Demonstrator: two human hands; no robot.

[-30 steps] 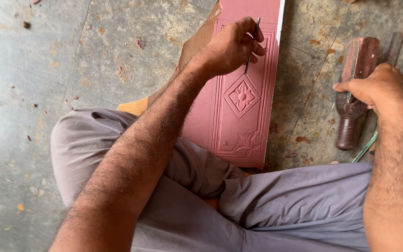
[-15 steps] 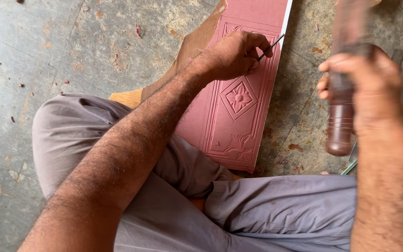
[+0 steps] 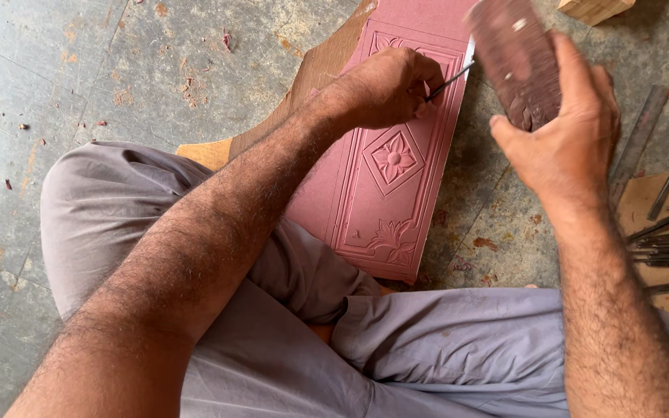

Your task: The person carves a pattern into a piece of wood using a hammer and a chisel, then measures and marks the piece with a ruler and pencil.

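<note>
A pink carved panel (image 3: 385,197) with a flower in a diamond and leaf patterns lies on the floor, its near end at my crossed legs. My left hand (image 3: 385,89) rests on the panel's upper part and grips a thin metal chisel (image 3: 452,80) whose tip points toward the panel's right edge. My right hand (image 3: 563,135) holds a dark reddish wooden mallet (image 3: 514,58) raised above the panel's right side, close to the chisel's end.
Several metal chisels (image 3: 663,240) and a flat metal ruler (image 3: 638,143) lie on a board at the right. A brown board (image 3: 303,85) sticks out under the panel. A wooden block (image 3: 594,8) sits at the top right. Wood chips dot the concrete floor.
My right hand picked the mallet up off the floor at the right and swung it up and left toward the chisel. My left hand stayed on the panel, tilting the chisel flatter.
</note>
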